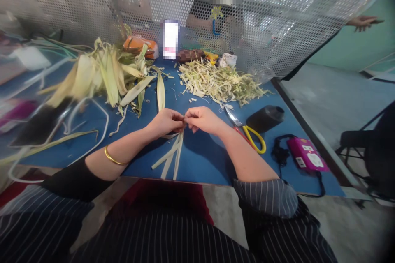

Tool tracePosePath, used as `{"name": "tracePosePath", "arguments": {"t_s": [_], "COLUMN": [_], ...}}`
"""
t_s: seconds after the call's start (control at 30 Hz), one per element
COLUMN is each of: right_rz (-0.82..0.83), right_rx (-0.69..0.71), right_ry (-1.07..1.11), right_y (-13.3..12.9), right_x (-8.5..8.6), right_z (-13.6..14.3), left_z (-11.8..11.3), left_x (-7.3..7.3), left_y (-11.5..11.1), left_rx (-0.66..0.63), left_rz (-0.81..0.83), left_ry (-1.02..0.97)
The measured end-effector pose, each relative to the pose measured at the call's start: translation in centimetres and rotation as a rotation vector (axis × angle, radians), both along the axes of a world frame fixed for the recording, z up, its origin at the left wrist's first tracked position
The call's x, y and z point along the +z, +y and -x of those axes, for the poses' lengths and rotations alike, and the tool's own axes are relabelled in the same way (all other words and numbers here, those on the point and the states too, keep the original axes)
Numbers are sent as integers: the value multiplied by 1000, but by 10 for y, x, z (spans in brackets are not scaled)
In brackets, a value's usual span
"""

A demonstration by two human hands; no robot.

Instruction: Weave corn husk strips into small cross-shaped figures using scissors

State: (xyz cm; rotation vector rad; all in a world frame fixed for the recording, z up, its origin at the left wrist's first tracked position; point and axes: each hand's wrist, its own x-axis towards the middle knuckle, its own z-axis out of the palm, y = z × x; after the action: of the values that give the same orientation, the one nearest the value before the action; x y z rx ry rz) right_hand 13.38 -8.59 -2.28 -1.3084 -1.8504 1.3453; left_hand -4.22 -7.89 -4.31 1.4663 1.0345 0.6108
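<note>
Blue desk [200, 164], surveyed from its left. A white cord [108, 121] loops close to the left forearm; a sleeve or elbow could catch it and drag it over the work. Next, a loose pile of husks [112, 74] stands behind the forearm; its near pieces could be swept along by a wide reach. A lone husk [161, 92] lies just beyond the left hand [168, 124].

Left hand: thumb and forefinger pinch the upper ends of the strips [178, 155], at the desk's middle, front side. The strips fan out towards the near edge. Right hand [202, 121]: fingers pressed together on the same ends, meeting the left fingertips. The exact join is hidden. Slack in either pinch could let a strip slip; a hard pull could split one, the material appearing thin.

Behind the right hand, shreds [212, 82] lie heaped. Scissors [234, 120] rest just beside the right forearm; an outward elbow could knock them. A black spool [266, 119] lies on its side and could roll if nudged.
</note>
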Motion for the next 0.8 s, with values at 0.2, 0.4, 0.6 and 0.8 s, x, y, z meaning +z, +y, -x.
{"name": "tracePosePath", "arguments": {"t_s": [0.2, 0.4, 0.6, 0.8], "right_rz": [-50, -269, -398, -364], "right_rx": [-257, 10, 6, -69], "right_ry": [269, -149, -213, -245], "right_y": [7, 10, 12, 9], "right_x": [-2, -6, -16, -8], "right_z": [-3, -9, -5, -6], "left_z": [-1, 4, 5, 2], "left_x": [2, 8, 9, 7], "left_y": [0, 3, 5, 7], "left_rx": [-24, -64, -35, 92], "left_rz": [37, 86, 122, 152], "left_ry": [-46, -93, -111, -147]}}
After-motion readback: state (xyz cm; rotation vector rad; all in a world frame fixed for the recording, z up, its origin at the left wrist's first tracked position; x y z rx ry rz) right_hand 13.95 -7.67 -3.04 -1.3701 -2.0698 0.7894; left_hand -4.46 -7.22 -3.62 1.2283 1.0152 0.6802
